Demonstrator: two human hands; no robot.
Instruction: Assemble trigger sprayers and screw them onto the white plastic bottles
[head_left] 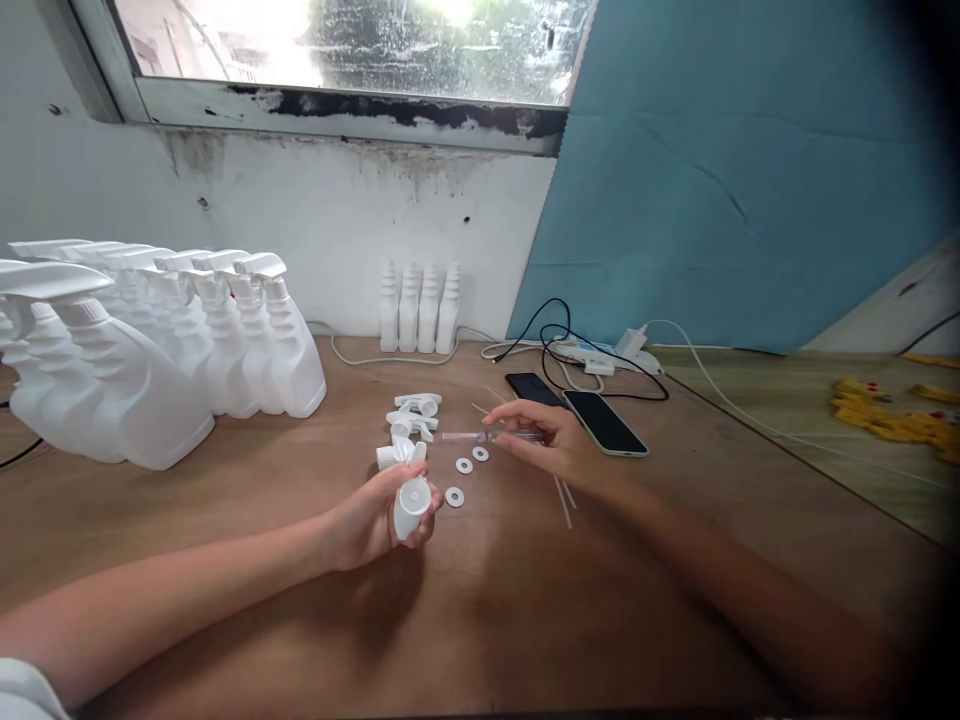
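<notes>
My left hand (375, 520) is closed around a white spray-trigger head (411, 505), its round screw cap facing up. My right hand (551, 445) pinches a thin clear dip tube (480, 436), held level just above the brown table (525, 620). Three white ring washers (463, 466) lie on the table between my hands. Two more white trigger heads (412, 415) lie just behind my left hand. A few loose clear tubes (564, 498) rest under my right wrist.
A row of white spray bottles with triggers (150, 350) stands at the left. Several small white bottles (418, 308) stand against the wall. Two dark phones (592, 415) and a charger with cables (600, 355) lie right of centre. Yellow parts (892, 415) sit far right.
</notes>
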